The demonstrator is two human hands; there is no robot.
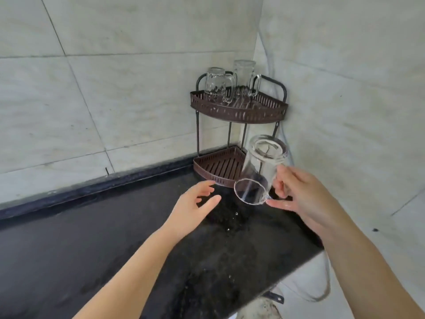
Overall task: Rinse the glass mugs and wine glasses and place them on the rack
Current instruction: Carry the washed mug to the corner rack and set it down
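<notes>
Right hand [299, 194] raised over the dark countertop [69, 261], fingers curled round the handle of a clear glass mug [259, 171], thumb on the near side of the handle and forefinger extended beneath it; the mug is held tilted, its mouth turned down and toward the viewer, its base up and away. Left hand [195, 203] extended forward at a similar height, palm turned inward, fingers loosely spread and holding nothing, just left of the mug's mouth but not touching it. Water droplets [235, 214] hang in the air below the mug, and the countertop beneath is wet. Behind the hands, in the corner of the tiled walls [115, 88], stands a brown two-tier corner rack [239, 111]; its upper tier carries two glass mugs inverted, a ribbed one [215, 85] at left and a taller one [245, 75] at right (handles facing right). The held mug overlaps the front right of the lower tier [218, 164], whose slatted floor shows bare at left
</notes>
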